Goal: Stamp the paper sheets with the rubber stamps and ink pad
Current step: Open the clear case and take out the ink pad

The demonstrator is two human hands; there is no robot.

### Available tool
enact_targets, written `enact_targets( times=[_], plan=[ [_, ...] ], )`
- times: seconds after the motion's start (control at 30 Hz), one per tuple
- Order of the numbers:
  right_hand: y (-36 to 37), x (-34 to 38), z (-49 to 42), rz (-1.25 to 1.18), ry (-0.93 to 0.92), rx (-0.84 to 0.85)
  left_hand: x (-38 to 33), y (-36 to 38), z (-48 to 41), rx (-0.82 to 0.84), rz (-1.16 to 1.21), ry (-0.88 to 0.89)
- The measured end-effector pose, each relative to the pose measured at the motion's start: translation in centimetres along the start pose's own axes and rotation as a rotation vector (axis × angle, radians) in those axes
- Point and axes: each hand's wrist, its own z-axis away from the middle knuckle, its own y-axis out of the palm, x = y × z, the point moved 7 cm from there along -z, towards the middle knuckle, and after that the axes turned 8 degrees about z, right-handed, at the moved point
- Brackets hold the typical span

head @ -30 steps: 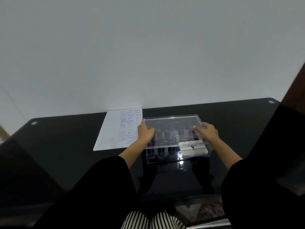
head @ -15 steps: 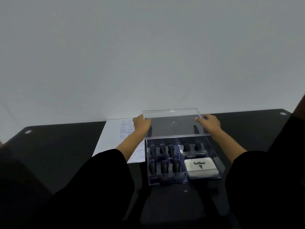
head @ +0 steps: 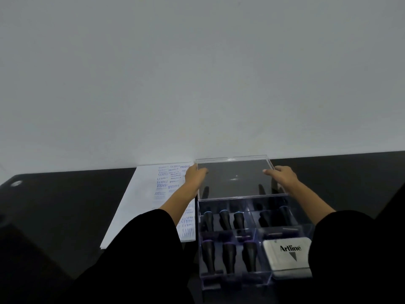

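You've got the clear lid [head: 236, 178] off the acrylic stamp box [head: 254, 249] and held out past its far edge, close to the wall [head: 197, 73], so the job right now is just parking it somewhere sensible. I'd keep it level and set it flat on the black desk [head: 65, 205] behind the box. Don't drop it on the paper sheet [head: 144, 200] to the left, which already has blue SAMPLE and FRAGILE prints on it.

Your left hand [head: 194, 175] is curled around the lid's left edge and your right hand [head: 281, 175] around its right edge, both half-closed with the thumb over the top. Can't see the fingers underneath.

The rubber stamps [head: 228, 253] are standing handle-up in the box's left compartments, with a couple more at the back right. The Artline ink pad [head: 287, 257] is still shut in the front right compartment, so no stamping until that's out.
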Motion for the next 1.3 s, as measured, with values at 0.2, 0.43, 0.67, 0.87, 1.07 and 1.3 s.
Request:
enact_targets(
  times=[0.2,0.43,0.67,0.87,1.07,1.3],
  plan=[
    [1.3,-1.2,-1.0,0.047,0.083,0.138,1.7,0.5,-0.2,0.061,-0.012,-0.049],
    [1.4,-1.8,-1.5,0.085,0.134,0.140,1.7,1.0,0.2,0.084,-0.057,-0.082],
    [1.3,-2.3,-1.9,0.075,0.165,0.128,2.0,0.9,0.7,0.098,-0.131,-0.177],
    [0.7,-1.8,-1.2,0.155,0.163,0.074,1.0,0.6,0.9,0.135,-0.207,-0.150],
    [0.2,3.0,0.9,0.209,0.011,-0.094,-1.7,-4.4,0.8,0.082,-0.173,-0.058],
    [4.7,11.9,4.6,0.032,-0.139,0.054,-3.5,-13.4,2.3,0.028,-0.154,-0.042]
  ],
)
